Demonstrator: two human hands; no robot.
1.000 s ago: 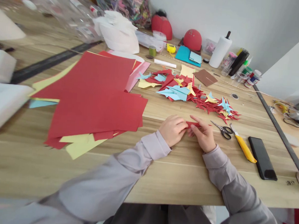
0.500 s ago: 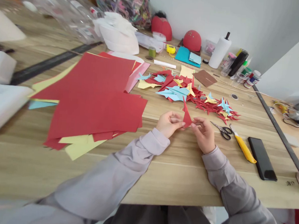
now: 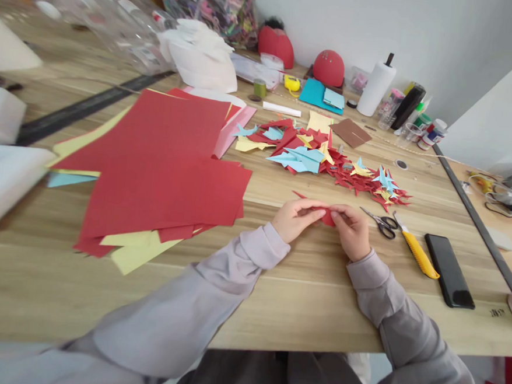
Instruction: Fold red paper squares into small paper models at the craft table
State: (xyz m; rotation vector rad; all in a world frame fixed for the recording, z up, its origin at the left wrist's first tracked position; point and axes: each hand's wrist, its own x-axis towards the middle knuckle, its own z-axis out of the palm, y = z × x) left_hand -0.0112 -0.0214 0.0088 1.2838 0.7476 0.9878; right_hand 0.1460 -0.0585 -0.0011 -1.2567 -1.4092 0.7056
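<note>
Between my two hands is a small piece of folded red paper [image 3: 328, 218], partly hidden by the fingers. My left hand [image 3: 297, 218] is closed on it from the left, thumb and fingers pressed together, and a thin red tip sticks out behind that hand. My right hand [image 3: 350, 229] pinches its right side. Just beyond lies a long heap of folded paper pieces [image 3: 292, 139], mostly red with some blue and yellow. A stack of red paper sheets [image 3: 151, 190], with yellow ones underneath, lies left of my hands.
Right of my right hand lie scissors [image 3: 385, 227], a yellow utility knife [image 3: 419, 254] and a black phone [image 3: 449, 271]. Along the wall stand a white roll [image 3: 376, 89], several small bottles and a red dome [image 3: 329, 68]. Clear plastic bottles [image 3: 131, 34] lie back left.
The folded red paper has turned in my fingers: its point stood up away from me and now lies toward the left. My hands have drawn closer together.
</note>
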